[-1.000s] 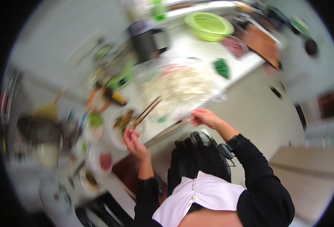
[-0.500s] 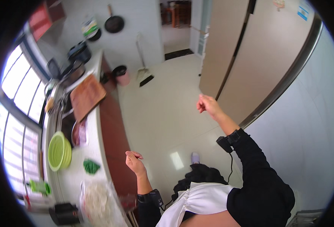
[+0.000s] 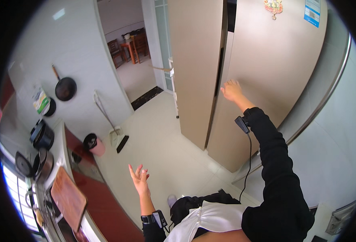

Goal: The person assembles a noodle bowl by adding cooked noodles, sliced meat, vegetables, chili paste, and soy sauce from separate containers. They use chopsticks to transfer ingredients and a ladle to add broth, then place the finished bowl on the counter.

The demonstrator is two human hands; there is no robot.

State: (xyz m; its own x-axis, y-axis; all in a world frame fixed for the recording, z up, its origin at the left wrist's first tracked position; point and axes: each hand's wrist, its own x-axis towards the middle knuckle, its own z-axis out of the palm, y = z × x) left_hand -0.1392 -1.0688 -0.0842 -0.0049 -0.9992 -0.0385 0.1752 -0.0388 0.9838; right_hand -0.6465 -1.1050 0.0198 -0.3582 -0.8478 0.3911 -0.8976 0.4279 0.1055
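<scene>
Kitchen with pale floor tiles (image 3: 153, 133) and white walls fills the view. Along the person's left side runs a counter (image 3: 71, 169) with a red-brown front; on it lie a wooden cutting board (image 3: 67, 197) and some dark pots (image 3: 40, 135). A black frying pan (image 3: 65, 88) hangs on the wall, and a broom with a dustpan (image 3: 115, 135) leans below it, near a small pink bin (image 3: 94, 144). Behind an open doorway a room with wooden chairs (image 3: 114, 47) is visible.

The tall beige refrigerator (image 3: 266, 72) stands on the right, with two doors and a dark vertical gap between them. The right hand (image 3: 232, 90) is stretched forward with the fingers spread open; it is on the right door, just beside the gap, and it grips nothing. Whether the palm really presses the door, I cannot tell. The left hand (image 3: 139, 179) is raised over the floor, open with loose fingers, empty, and well apart from the refrigerator. A black sleeve covers the right arm, and a small black device (image 3: 241, 123) with a cable sits at the wrist.
</scene>
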